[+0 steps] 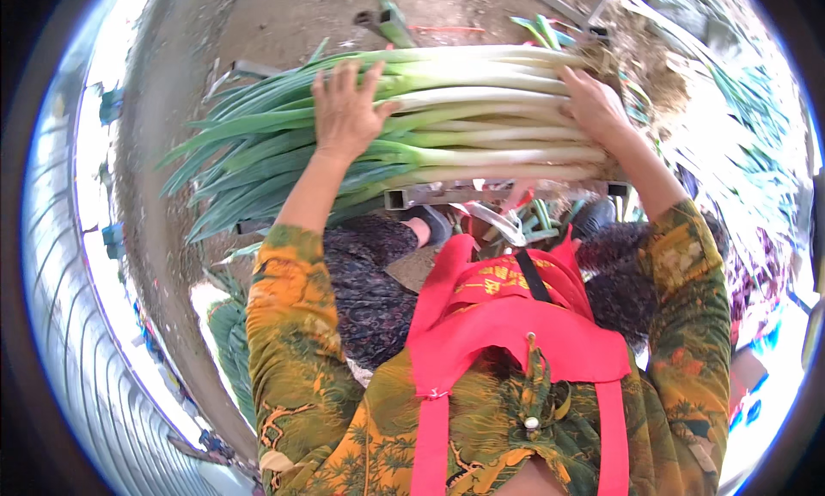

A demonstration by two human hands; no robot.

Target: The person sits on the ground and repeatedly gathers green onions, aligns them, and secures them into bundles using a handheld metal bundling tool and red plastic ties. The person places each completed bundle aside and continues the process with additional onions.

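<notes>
A thick layer of long green onions (490, 100) lies crosswise before me on a metal frame (438, 196), green leaves to the left, white stalks and roots to the right. My left hand (348, 106) rests with spread fingers on top, where the leaves meet the pale stalks. Near the root ends, my right hand (592, 103) touches the upper stalks with its fingers bent; its fingertips are partly hidden, so a grip cannot be made out.
Square metal tube ends (387, 22) stick up beyond the onions. Loose onions (754, 109) lie at the right, and more green leaves (229, 328) at the lower left. Plastic strips (493, 220) and onion scraps lie below the frame, between my feet. Bare soil (283, 19) shows beyond.
</notes>
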